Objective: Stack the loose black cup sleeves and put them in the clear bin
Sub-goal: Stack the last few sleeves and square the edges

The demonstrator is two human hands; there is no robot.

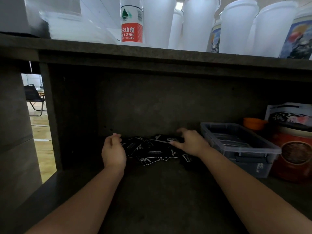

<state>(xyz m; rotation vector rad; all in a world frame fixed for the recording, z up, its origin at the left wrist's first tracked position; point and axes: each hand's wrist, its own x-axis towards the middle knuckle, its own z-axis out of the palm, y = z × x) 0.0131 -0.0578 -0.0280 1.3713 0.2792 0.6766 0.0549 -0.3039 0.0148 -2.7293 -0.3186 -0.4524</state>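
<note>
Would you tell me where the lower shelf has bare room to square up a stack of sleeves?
The shelf front, between the forearms and nearer than the black sleeves, is bare. So is the left corner beyond the left hand. It is crowded to the right: the right hand, clear bin, red tin.

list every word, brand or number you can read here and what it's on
"NGFU SPRING": red label of the water bottle on the upper shelf; the first letters are cut off.
"550ml": same label, bottom line.
Chinese characters "夫山泉": same label, above the English.
White print on the black cup sleeves: too small and blurred to read.
White print on the clear bin, front wall: blurred, unreadable.
Calligraphy on the red tin: not legible.
</note>
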